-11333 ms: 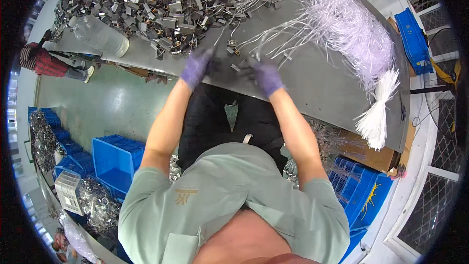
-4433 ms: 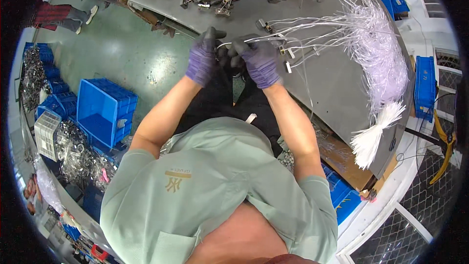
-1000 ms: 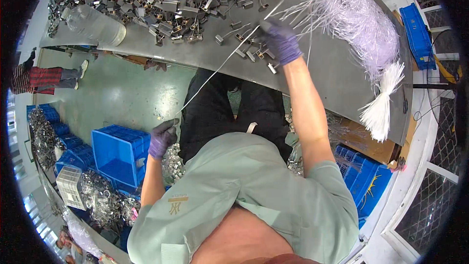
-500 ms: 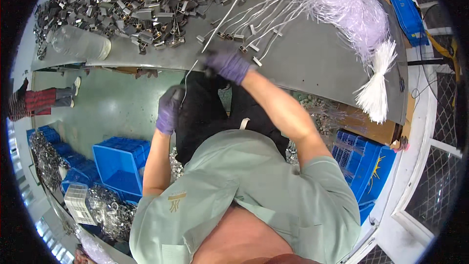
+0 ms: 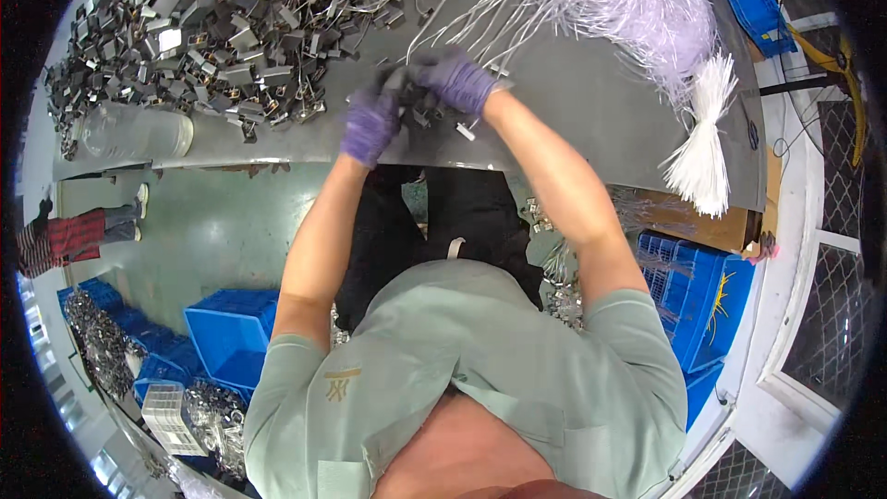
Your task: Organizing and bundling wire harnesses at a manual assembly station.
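Both my hands wear purple gloves with dark fingers and meet above the near edge of the grey table. My left hand point(image 5: 371, 122) reaches in with its fingers toward the other hand, and motion smears them. My right hand point(image 5: 456, 85) has its fingers bent together; what is in them is hidden. Beside the fingers, a thin white cable point(image 5: 413, 44) curves away to the far side. Small dark parts lie under the hands, and a small white connector point(image 5: 466, 132) rests just below the right one.
A heap of small dark grey parts point(image 5: 222, 37) covers the table's left side, with a clear plastic bottle point(image 5: 139, 132) near the edge. A bundle of thin white cables point(image 5: 628, 9) lies at the right. Blue crates point(image 5: 231, 337) stand on the floor, and a person point(image 5: 78, 233) is farther left.
My left hand has come up from below the table edge to beside my right hand. The long white cable that ran between them is no longer stretched out.
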`<state>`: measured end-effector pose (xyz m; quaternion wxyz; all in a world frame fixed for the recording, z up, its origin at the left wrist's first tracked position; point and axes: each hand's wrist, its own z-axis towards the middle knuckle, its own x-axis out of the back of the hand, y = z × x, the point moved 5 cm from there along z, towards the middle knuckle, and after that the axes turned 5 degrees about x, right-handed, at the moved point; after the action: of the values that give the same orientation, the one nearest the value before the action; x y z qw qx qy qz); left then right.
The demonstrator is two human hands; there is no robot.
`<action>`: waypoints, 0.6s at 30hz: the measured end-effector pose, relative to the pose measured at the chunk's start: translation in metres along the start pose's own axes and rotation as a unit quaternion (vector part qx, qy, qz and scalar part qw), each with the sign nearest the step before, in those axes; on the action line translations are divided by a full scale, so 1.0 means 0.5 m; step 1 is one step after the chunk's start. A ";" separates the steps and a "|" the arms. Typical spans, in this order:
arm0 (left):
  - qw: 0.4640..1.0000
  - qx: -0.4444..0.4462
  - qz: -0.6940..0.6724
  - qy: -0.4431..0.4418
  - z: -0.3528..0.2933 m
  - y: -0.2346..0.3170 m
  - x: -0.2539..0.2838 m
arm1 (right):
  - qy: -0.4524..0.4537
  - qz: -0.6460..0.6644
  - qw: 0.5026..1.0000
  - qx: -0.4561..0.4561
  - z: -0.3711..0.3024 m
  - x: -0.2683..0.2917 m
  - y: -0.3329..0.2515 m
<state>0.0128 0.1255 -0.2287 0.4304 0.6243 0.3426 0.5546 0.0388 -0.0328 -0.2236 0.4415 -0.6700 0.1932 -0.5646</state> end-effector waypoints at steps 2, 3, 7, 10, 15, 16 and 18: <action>0.987 -0.104 0.120 0.029 0.027 0.014 -0.022 | 0.044 0.051 0.988 -0.140 -0.019 0.073 0.090; 0.947 -0.133 0.287 0.054 0.017 0.004 -0.008 | 0.115 0.042 0.987 -0.107 -0.032 0.130 0.124; 0.921 -0.165 0.335 0.115 0.028 -0.035 0.041 | 0.342 -0.095 0.901 -0.250 -0.090 0.315 0.298; 0.937 -0.092 0.336 0.007 0.004 -0.074 -0.032 | 0.295 -0.234 0.861 -0.343 -0.105 0.362 0.364; 0.962 -0.114 0.247 -0.026 -0.010 -0.069 -0.096 | 0.143 -0.320 0.882 -0.316 -0.071 0.354 0.362; 0.965 -0.084 0.244 -0.049 -0.007 -0.073 -0.090 | 0.146 -0.315 0.874 -0.341 -0.072 0.357 0.364; 0.967 -0.121 0.221 -0.016 -0.009 -0.057 -0.065 | 0.173 -0.308 0.862 -0.362 -0.073 0.370 0.372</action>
<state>0.0051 0.1082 -0.2675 0.3747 0.6363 0.1192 0.6637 0.1027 -0.2862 -0.2671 -0.0694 -0.6997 0.2409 -0.6690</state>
